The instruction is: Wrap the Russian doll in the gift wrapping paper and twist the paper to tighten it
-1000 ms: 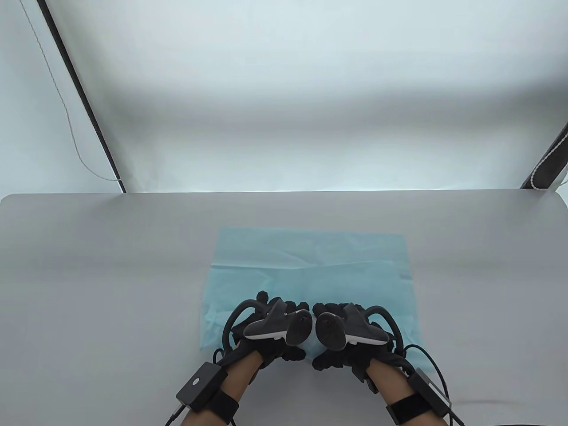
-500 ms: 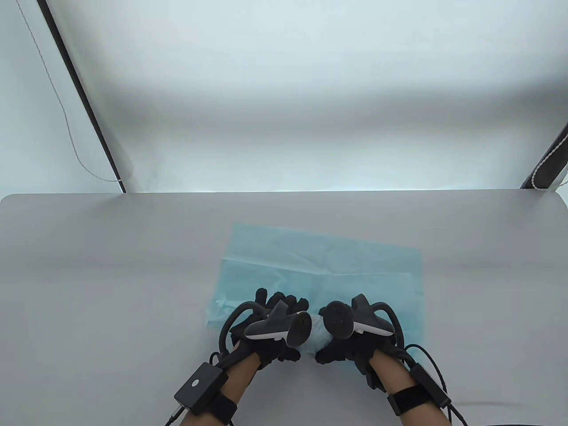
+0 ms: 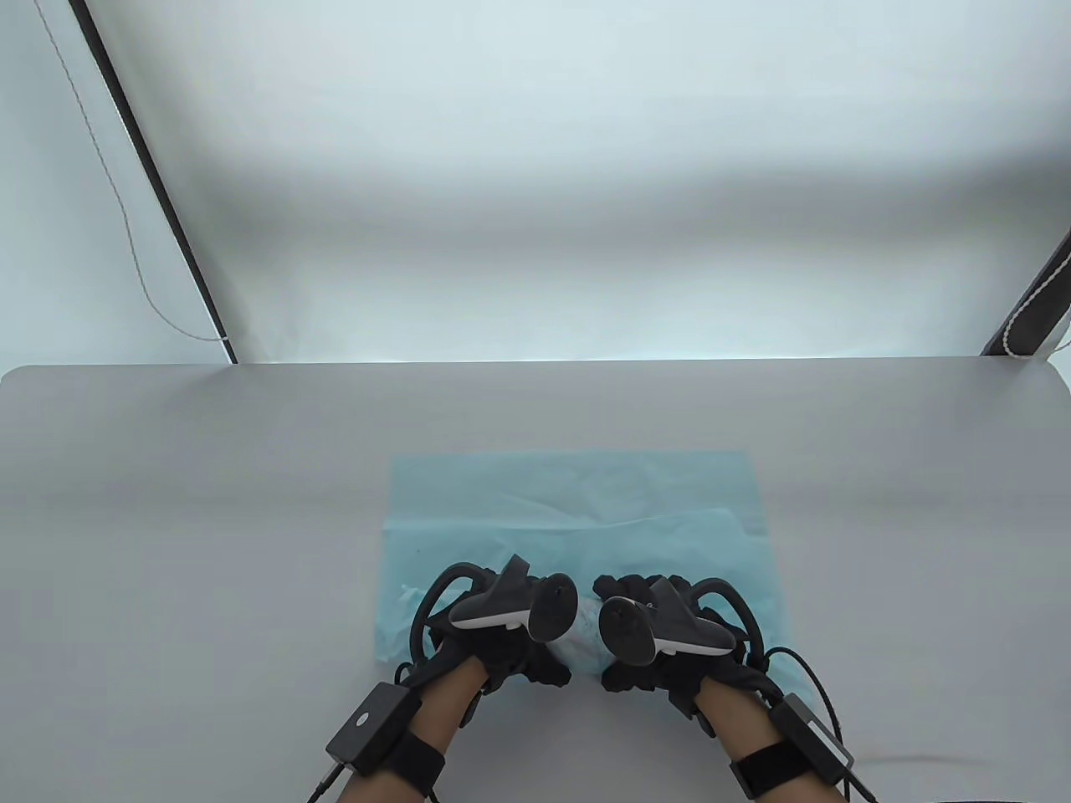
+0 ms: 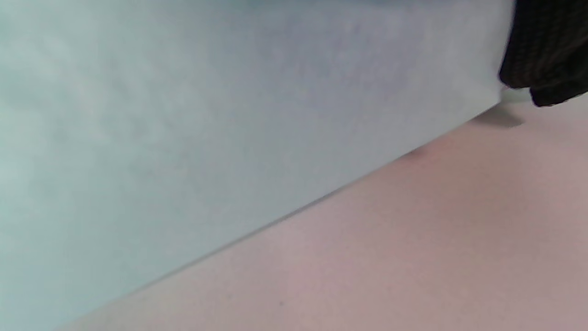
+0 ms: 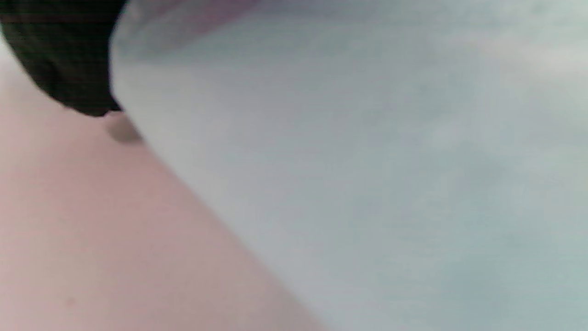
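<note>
Left hand: the left hand (image 3: 502,648) sits low on the near edge of the wrapping paper (image 3: 577,502), its gloved fingers curled round the left end of a paper-covered bundle (image 3: 583,631); the tracker strapped on its back hides most of the fingers.
Right hand: the right hand (image 3: 661,657) sits just across from the left one, fingers curled round the right end of the same bundle, so the two hands hold it between them.
Doll: the Russian doll itself cannot be made out; the pale rounded lump between the hands, under the paper, is probably it, but the trackers cover most of it.
Paper: a light blue sheet lies flat on the desk (image 3: 167,502), spreading away from both hands to the far side, with creases running across it just beyond the fingers. Its near edge is gathered up where the hands grip.
Left wrist view: blurred; the paper (image 4: 183,115) fills the upper left, the desk (image 4: 413,253) the lower right, and a dark bit of glove (image 4: 546,46) shows at the top right corner.
Right wrist view: also blurred; the paper (image 5: 367,161) fills the right, the desk (image 5: 92,230) the lower left, and a dark bit of glove (image 5: 59,50) touches the paper at the top left corner.
Beyond the hands: a black strut (image 3: 155,180) with a thin white cord beside it rises past the desk's far left corner.
</note>
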{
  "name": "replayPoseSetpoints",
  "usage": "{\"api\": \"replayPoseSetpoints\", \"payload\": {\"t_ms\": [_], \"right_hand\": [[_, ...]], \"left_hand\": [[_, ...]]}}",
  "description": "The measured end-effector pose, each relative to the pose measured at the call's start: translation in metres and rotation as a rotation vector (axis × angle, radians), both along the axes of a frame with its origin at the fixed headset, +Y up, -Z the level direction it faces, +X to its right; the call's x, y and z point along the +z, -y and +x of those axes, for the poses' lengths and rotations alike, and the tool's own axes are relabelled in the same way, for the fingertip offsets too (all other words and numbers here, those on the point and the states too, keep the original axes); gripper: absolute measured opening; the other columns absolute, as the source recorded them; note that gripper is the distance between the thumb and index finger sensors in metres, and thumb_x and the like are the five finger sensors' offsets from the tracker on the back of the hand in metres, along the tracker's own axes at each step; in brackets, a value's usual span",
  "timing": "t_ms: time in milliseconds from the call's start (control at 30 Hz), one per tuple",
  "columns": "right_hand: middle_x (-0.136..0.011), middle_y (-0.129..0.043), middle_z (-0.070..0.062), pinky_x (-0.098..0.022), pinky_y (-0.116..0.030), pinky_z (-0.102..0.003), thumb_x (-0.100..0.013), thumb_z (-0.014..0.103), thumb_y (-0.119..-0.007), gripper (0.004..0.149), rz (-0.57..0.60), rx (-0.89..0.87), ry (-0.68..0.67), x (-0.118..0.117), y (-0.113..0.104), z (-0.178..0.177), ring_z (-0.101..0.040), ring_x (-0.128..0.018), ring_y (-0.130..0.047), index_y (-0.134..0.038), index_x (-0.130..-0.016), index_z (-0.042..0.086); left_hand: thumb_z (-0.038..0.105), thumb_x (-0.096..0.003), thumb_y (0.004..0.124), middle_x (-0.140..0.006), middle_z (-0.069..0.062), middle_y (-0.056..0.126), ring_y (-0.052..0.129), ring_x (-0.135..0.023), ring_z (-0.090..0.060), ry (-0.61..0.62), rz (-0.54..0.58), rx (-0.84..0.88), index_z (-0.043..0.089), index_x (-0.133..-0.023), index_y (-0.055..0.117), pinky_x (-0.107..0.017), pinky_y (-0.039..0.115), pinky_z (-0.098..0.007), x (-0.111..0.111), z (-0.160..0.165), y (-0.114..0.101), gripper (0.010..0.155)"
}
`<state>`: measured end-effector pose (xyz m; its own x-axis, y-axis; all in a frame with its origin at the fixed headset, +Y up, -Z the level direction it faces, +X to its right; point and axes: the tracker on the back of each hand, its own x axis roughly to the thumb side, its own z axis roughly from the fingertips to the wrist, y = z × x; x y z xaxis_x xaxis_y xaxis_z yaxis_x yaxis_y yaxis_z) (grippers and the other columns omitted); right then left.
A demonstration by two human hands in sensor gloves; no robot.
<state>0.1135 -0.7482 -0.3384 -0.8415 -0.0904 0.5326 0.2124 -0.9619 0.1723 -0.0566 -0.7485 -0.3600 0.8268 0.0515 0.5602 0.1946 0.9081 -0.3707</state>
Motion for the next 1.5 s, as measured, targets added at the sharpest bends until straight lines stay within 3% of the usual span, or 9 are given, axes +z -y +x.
{"api": "replayPoseSetpoints", "payload": {"t_ms": [167,333,467,633,900,1067,1200,1333,1500], "right_hand": [[-0.111,-0.072,-0.019,-0.077,-0.059,-0.067,-0.042,0.069,-0.092,0.108,-0.079,-0.063,0.007,-0.007,0.004,0.005,-0.041,-0.096,-0.077,-0.043,-0.119,0.011],[-0.107,-0.077,-0.020,-0.076,-0.062,-0.067,-0.042,0.073,-0.090,0.107,-0.183,-0.126,0.083,-0.016,0.007,0.011,-0.041,-0.093,-0.079,-0.049,-0.118,0.010],[-0.108,-0.076,-0.021,-0.076,-0.061,-0.067,-0.042,0.071,-0.092,0.107,-0.244,-0.178,0.114,-0.020,0.009,0.016,-0.042,-0.094,-0.078,-0.050,-0.119,0.009],[-0.112,-0.073,-0.022,-0.077,-0.059,-0.068,-0.044,0.070,-0.090,0.108,-0.227,-0.142,0.117,-0.018,0.007,0.015,-0.043,-0.098,-0.076,-0.044,-0.121,0.011],[-0.116,-0.069,-0.021,-0.077,-0.059,-0.067,-0.043,0.071,-0.088,0.108,0.088,0.059,0.028,-0.001,0.002,0.001,-0.042,-0.100,-0.078,-0.041,-0.121,0.012],[-0.110,-0.077,-0.018,-0.076,-0.061,-0.067,-0.041,0.071,-0.091,0.107,0.035,-0.002,0.028,-0.004,0.002,0.003,-0.039,-0.093,-0.084,-0.049,-0.119,0.013],[-0.105,-0.083,-0.018,-0.074,-0.065,-0.066,-0.039,0.073,-0.092,0.106,-0.065,-0.062,0.086,-0.010,0.002,0.007,-0.037,-0.087,-0.088,-0.055,-0.117,0.012],[-0.105,-0.084,-0.020,-0.074,-0.065,-0.066,-0.040,0.073,-0.094,0.106,-0.200,-0.123,0.160,-0.018,0.005,0.014,-0.038,-0.087,-0.088,-0.057,-0.117,0.011],[-0.110,-0.078,-0.022,-0.075,-0.062,-0.067,-0.042,0.071,-0.092,0.107,-0.213,-0.132,0.161,-0.016,0.006,0.017,-0.040,-0.092,-0.084,-0.051,-0.119,0.010]], "left_hand": [[0.073,-0.0397,0.086,-0.122,-0.013,0.059,0.063,-0.108,-0.040,-0.009,-0.062,-0.007,0.020,-0.118,0.031,-0.074,0.047,-0.072,0.003,-0.003,0.002,0.110],[0.063,-0.0433,0.087,-0.125,-0.021,0.020,0.032,-0.112,-0.047,0.013,0.125,-0.112,0.018,-0.115,0.014,-0.076,0.032,-0.074,0.019,0.006,0.000,0.111],[0.061,-0.0425,0.088,-0.126,-0.020,0.035,0.051,-0.112,-0.047,0.034,0.235,-0.120,0.018,-0.113,0.015,-0.077,0.040,-0.070,0.019,0.009,0.006,0.111],[0.065,-0.0386,0.092,-0.121,-0.016,0.055,0.075,-0.100,-0.040,0.040,0.240,-0.063,0.021,-0.115,0.026,-0.073,0.055,-0.067,0.015,0.006,0.005,0.110],[0.074,-0.0370,0.088,-0.113,-0.017,0.071,0.088,-0.085,-0.037,-0.009,0.027,0.027,0.014,-0.116,0.040,-0.067,0.066,-0.064,0.003,-0.004,0.005,0.110],[0.072,-0.0407,0.086,-0.120,-0.014,0.059,0.071,-0.101,-0.040,-0.048,-0.080,0.039,0.018,-0.117,0.030,-0.071,0.056,-0.067,0.004,-0.009,0.007,0.108],[0.069,-0.0432,0.083,-0.121,-0.021,0.017,0.027,-0.105,-0.048,-0.062,-0.004,-0.019,0.022,-0.114,0.015,-0.075,0.033,-0.071,0.014,-0.010,0.007,0.109],[0.063,-0.0431,0.087,-0.125,-0.022,0.033,0.043,-0.111,-0.048,-0.045,0.108,-0.062,0.023,-0.113,0.012,-0.076,0.036,-0.072,0.019,-0.005,0.007,0.110],[0.067,-0.0374,0.091,-0.119,-0.019,0.058,0.073,-0.100,-0.041,-0.016,0.219,-0.044,0.025,-0.115,0.027,-0.073,0.054,-0.068,0.017,-0.003,0.005,0.109]]}}
